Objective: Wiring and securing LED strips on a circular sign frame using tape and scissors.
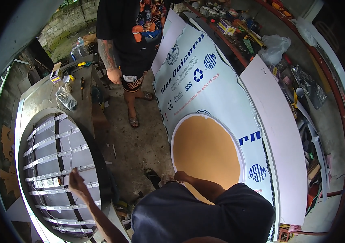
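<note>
My left hand (78, 186) reaches over a round sign box (98, 178) on the left, its fingers curled together. Whatever they pinch is too small to make out. Inside the box run rows of silver LED strips (53, 152), thin white wires and a white power unit (47, 183). Bent across the front of my dark shirt, my right hand (181, 176) is closed close to my body; what it grips is hidden. Just beyond it lies a large tan disc with a white rim (209, 141), on a film-covered composite panel (221, 95).
A person in dark clothes (121, 40) stands ahead between the two work surfaces. A bench corner at the far left holds a screwdriver (82, 87) and a plastic bag (66, 98). Past a white panel (277, 121), tools, small boxes (226, 27) and a clear bag (275, 48) clutter the right side.
</note>
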`<move>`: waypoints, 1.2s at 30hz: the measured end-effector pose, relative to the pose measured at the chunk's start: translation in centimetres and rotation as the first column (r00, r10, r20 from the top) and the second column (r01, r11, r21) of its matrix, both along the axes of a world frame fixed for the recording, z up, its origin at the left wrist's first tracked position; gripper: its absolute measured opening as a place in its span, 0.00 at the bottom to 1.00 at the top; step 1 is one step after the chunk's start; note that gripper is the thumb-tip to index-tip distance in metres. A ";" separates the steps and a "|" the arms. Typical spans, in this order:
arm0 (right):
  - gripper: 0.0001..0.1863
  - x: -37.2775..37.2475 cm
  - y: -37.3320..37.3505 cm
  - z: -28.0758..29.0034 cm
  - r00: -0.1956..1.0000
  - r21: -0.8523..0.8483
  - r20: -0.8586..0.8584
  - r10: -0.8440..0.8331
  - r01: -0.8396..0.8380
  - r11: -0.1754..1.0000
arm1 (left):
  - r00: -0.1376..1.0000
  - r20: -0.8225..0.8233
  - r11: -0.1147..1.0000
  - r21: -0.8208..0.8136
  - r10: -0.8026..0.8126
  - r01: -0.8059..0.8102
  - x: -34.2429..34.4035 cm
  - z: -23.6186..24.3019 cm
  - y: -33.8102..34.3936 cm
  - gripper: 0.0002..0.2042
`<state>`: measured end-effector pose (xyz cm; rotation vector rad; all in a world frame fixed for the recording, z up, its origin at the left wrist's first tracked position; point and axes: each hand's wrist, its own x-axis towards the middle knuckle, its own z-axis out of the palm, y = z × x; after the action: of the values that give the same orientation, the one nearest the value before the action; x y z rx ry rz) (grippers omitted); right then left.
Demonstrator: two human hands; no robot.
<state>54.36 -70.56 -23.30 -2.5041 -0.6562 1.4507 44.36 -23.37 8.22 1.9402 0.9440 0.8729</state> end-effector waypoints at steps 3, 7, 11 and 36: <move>0.07 0.1 -1.7 -4.9 0.993 -0.006 0.068 0.093 -0.092 0.996 | 0.982 -0.038 0.982 0.040 -0.183 0.184 2.1 -0.3 -3.8 0.09; 0.07 0.6 -2.5 -6.6 0.999 0.108 0.030 -0.017 0.013 0.994 | 0.953 -0.176 0.937 0.207 -0.246 0.280 1.9 -2.1 -5.5 0.20; 0.15 2.5 1.1 -0.9 0.922 0.018 -0.262 -0.285 0.300 0.954 | 0.954 -0.253 0.943 0.245 -0.161 0.224 1.0 -6.0 -5.5 0.24; 0.13 2.6 1.9 -1.2 0.838 0.247 0.342 0.424 -0.516 0.820 | 0.950 -0.311 0.965 0.244 -0.019 0.099 1.2 -7.5 -4.8 0.14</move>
<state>56.94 -68.66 -24.52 -2.3788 -1.5351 0.9910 45.61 -28.21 0.76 2.3659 0.9801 0.6976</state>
